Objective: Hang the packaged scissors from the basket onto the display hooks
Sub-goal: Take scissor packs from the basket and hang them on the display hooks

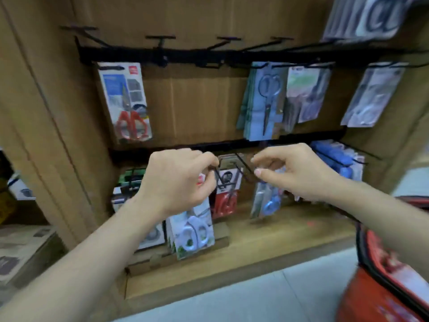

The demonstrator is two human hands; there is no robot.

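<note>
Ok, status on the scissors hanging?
Left hand grips white-handled scissors packs at the lower-row hooks. Right hand pinches a blue-handled scissors pack beside them. Blurred: can't tell if either is on a hook. Nothing in the way.

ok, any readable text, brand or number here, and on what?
None fully legible.
Orange-scissors pack: red logo, print blurred.
Top-right pack: big letters, unreadable.
In left hand, white-scissors pack; in right hand, blue-scissors pack: print blurred.
</note>
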